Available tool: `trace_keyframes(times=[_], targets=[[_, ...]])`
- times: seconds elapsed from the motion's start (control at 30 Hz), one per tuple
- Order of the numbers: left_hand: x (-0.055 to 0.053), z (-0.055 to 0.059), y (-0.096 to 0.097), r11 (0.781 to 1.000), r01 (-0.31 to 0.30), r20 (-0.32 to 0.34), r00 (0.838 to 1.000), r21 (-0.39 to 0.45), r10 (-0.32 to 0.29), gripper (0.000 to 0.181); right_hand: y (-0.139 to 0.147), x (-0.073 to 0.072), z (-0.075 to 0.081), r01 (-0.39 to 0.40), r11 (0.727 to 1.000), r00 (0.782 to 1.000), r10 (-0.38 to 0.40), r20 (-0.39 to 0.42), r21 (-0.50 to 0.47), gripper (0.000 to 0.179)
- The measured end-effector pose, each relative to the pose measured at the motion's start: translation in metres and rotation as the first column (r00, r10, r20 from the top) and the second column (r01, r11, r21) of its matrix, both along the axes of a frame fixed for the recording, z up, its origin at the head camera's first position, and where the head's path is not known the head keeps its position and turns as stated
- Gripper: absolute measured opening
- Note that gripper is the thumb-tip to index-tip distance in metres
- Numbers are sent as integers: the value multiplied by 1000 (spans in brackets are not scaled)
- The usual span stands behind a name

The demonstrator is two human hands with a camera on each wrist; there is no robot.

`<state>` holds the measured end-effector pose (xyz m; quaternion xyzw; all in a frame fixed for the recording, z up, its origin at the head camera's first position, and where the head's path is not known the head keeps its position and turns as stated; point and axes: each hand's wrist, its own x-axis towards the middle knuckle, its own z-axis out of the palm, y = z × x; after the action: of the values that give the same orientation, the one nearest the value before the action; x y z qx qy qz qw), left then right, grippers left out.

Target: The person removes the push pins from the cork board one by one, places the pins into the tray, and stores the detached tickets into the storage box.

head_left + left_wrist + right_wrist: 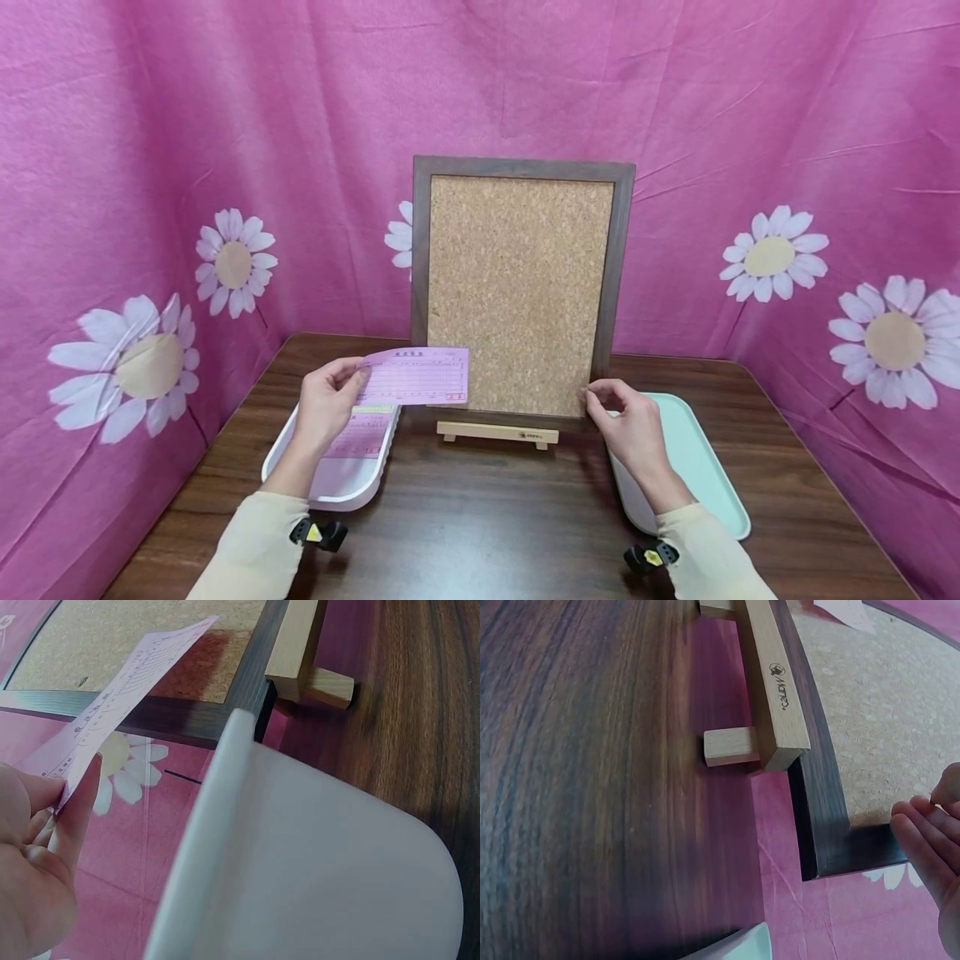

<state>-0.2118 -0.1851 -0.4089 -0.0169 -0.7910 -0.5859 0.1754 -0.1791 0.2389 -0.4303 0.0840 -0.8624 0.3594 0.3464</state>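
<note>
My left hand (358, 379) pinches the left end of a pink printed slip (418, 377) and holds it up in front of the lower left part of a cork board (521, 292). The board has a dark wooden frame and stands upright on a small pale wooden easel (497, 433). In the left wrist view the slip (127, 697) runs edge-on from my fingers (71, 817) toward the cork. My right hand (600, 396) has its fingers curled at the board's lower right frame corner (840, 847), thumb toward the cork. Nothing else shows in that hand (930, 817).
A white tray (341, 492) under my left hand holds more pink slips (360, 435). A mint-green tray (705, 467) lies under my right wrist. The dark wood table (487, 517) is ringed by a pink daisy-print cloth (150, 167) at the back and sides.
</note>
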Motion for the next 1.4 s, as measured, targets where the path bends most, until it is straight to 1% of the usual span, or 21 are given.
trace_keyframes(times=[0.2, 0.43, 0.73, 0.93, 1.03, 1.2, 1.4], targets=[[2, -2, -4, 1000, 9, -3, 1000, 17, -9, 21, 7, 3, -3, -8, 1000, 999, 8, -33, 8, 12], [4, 0, -11, 1000, -17, -8, 1000, -11, 17, 22, 16, 4, -5, 3, 1000, 999, -3, -40, 6, 14], [9, 0, -18, 1000, -20, -5, 1000, -17, 20, 24, 23, 5, -8, -16, 1000, 998, 15, -58, -25, 16], [10, 2, -22, 1000, -16, -8, 1000, -22, 16, 24, 28, 9, -10, 8, 999, 998, -10, -63, -35, 15], [11, 2, -23, 1000, -20, -10, 1000, -22, 20, 22, 32, 12, -10, 18, 999, 998, -20, -61, -35, 15], [12, 1, -27, 999, -28, -8, 1000, -23, 28, 22, 37, 16, -9, 30, 998, 999, -31, -29, -46, 13], [14, -2, -30, 998, -33, -7, 999, -47, 33, 22, 42, 19, -9, 49, 997, 999, -50, -11, -53, 13]])
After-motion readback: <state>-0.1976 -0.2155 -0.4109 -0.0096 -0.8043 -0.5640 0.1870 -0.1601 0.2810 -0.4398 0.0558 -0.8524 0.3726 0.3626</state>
